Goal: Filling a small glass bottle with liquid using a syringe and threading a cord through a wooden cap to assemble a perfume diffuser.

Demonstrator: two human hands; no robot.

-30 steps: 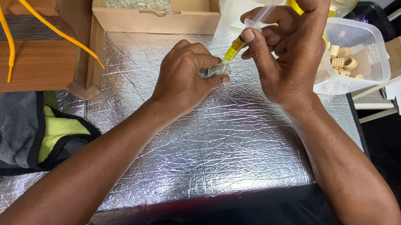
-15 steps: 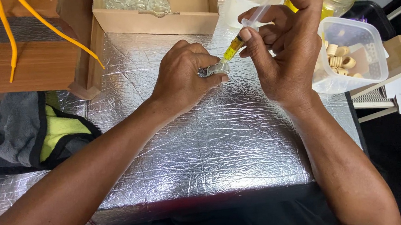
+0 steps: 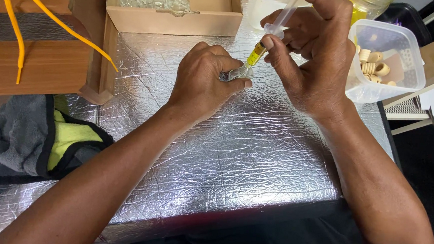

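The tabletop (image 3: 219, 152) is covered in crinkled, shiny silver foil. At ten o'clock lie a soft matt grey and yellow cloth (image 3: 32, 138) and smooth brown wood (image 3: 28, 65). The syringe (image 3: 267, 38) and tub (image 3: 391, 51) are clear plastic; the box (image 3: 175, 20) is matt cardboard.

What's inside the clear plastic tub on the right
Pale ring-shaped pieces lie piled inside the clear tub. The right hand covers its near-left corner, so anything there is hidden.

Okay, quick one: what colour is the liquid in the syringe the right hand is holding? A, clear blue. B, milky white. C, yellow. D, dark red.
C: the syringe in the right hand shows yellow liquid in its barrel near the tip, which points into the small clear vial pinched by the left hand.
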